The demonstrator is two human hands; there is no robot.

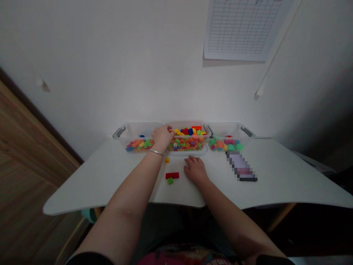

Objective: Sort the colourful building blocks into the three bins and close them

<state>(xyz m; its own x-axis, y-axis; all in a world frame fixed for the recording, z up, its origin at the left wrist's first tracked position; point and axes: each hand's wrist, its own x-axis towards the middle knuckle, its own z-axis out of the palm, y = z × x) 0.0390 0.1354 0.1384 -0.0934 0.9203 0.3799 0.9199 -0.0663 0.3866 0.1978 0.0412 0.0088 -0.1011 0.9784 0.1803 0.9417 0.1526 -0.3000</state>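
My left hand (pixel 162 137), with a thin bracelet at the wrist, reaches into the middle clear bin (pixel 204 137) of colourful bricks; its fingertips are down among the pieces and hidden. My right hand (pixel 195 170) lies palm down on the white table (pixel 104 176) with fingers stretched out, holding nothing. Just left of it sit a long red brick (pixel 172 175), a small green brick (pixel 170 180) and a small yellow brick (pixel 167 160).
Three clear bins stand in a row against the wall: the left bin (pixel 129 132) and the right bin (pixel 234 130) also hold coloured pieces. A pixelated flat object (pixel 242 167) lies right of my right hand. A chart (pixel 242 29) hangs on the wall.
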